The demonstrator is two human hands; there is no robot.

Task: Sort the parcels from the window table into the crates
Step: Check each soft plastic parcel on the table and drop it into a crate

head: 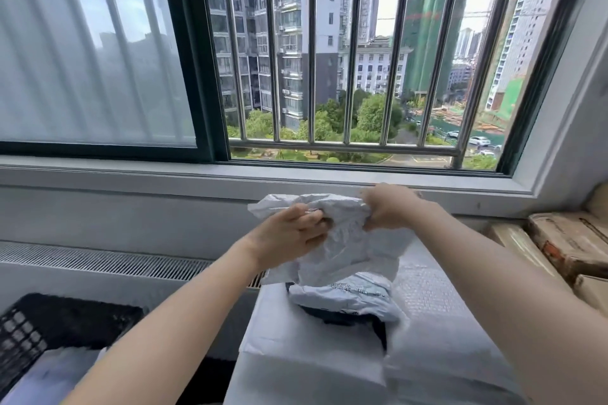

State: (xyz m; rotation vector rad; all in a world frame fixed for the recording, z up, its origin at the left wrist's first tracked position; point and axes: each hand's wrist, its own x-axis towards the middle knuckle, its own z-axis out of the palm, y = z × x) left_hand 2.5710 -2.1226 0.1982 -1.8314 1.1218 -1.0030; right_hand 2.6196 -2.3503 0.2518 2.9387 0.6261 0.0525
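A crumpled white plastic mailer parcel (342,246) is lifted in front of the window sill. My left hand (289,233) grips its left top edge and my right hand (388,207) grips its right top edge. Below it lies another pale grey mailer parcel (348,297) with printed text, on top of something dark. Both rest over a white box (296,355) and a bubble-wrapped parcel (434,312). A black plastic crate (36,332) stands at the lower left with a pale parcel (49,375) inside it.
Brown taped cardboard parcels (566,240) are stacked at the right edge. A window sill (197,181) and barred window run across the back. A radiator grille (98,263) lies below the sill on the left.
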